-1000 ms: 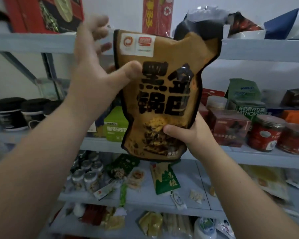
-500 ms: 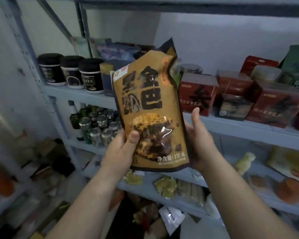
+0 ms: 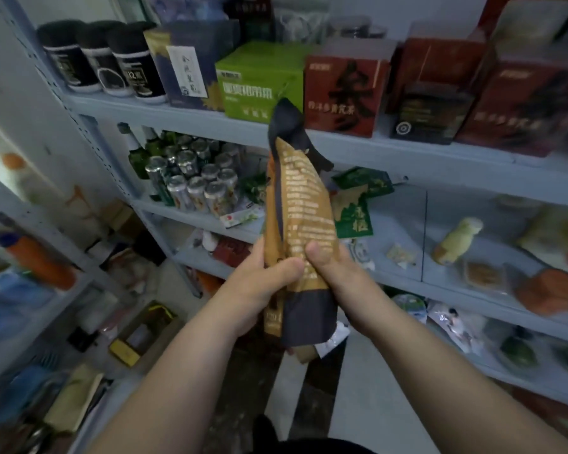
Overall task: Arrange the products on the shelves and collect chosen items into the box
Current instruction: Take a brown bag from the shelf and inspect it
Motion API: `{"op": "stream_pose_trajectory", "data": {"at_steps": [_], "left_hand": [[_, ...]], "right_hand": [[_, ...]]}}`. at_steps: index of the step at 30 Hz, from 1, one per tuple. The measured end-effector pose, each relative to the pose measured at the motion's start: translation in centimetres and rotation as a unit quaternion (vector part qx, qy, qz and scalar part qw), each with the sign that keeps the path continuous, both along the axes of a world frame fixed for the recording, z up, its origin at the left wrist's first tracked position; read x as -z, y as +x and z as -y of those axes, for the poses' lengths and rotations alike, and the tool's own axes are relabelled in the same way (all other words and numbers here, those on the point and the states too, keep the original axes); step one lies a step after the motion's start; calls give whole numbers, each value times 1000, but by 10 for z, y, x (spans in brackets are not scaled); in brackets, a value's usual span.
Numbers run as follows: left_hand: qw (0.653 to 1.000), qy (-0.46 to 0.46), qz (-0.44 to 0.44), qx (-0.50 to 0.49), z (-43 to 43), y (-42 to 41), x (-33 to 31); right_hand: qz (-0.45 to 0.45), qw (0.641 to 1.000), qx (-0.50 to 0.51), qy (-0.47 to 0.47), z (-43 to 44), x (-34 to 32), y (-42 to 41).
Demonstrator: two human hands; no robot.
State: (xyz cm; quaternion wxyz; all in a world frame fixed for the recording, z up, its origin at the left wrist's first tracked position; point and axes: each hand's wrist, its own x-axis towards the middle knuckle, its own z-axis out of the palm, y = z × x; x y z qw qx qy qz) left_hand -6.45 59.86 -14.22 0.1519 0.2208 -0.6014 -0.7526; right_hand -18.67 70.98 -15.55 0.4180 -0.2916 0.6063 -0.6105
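Note:
A tall brown and black snack pouch (image 3: 300, 204) stands upright in front of me, its printed back side turned toward the camera. My left hand (image 3: 259, 290) grips its lower left edge, thumb across the front. My right hand (image 3: 335, 276) clasps the lower right side, thumb pressed on the pouch. Both hands hold it in front of the grey shelf unit (image 3: 407, 158). An open cardboard box (image 3: 145, 332) lies on the floor at the lower left.
The upper shelf carries black jars (image 3: 102, 60), a green box (image 3: 259, 83) and red boxes (image 3: 345, 93). Cans and green bottles (image 3: 194, 178) crowd the middle shelf's left end, with green packets (image 3: 358, 204) and loose snacks to the right. Another rack (image 3: 30, 290) stands at the left.
The pouch has come down from the top shelf level and been turned from its front to its back. My view has dropped toward the lower shelves and floor.

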Motion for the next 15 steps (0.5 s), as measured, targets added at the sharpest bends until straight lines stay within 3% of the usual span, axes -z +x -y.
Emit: {"op": "stream_pose_trajectory", "data": {"at_steps": [2, 4, 7, 10, 11, 13, 15], "left_hand": [[1000, 3, -9, 0, -22, -2, -2], [999, 22, -13, -35, -37, -4, 0], [992, 71, -24, -103, -48, -3, 8], [993, 89, -18, -79, -61, -4, 12], [995, 56, 3, -79, -65, -7, 12], [990, -93, 37, -95, -68, -13, 9], [962, -251, 67, -81, -67, -19, 3]], "right_hand": [[-28, 998, 9, 46, -17, 1, -7], [-13, 999, 15, 35, -31, 1, -15], [123, 992, 16, -2, -52, 5, -34], [193, 980, -38, -28, -80, 4, -44], [192, 980, -22, -36, -87, 3, -46], [152, 986, 63, -40, -95, 0, -51], [107, 983, 143, -50, -98, -5, -56]]}}
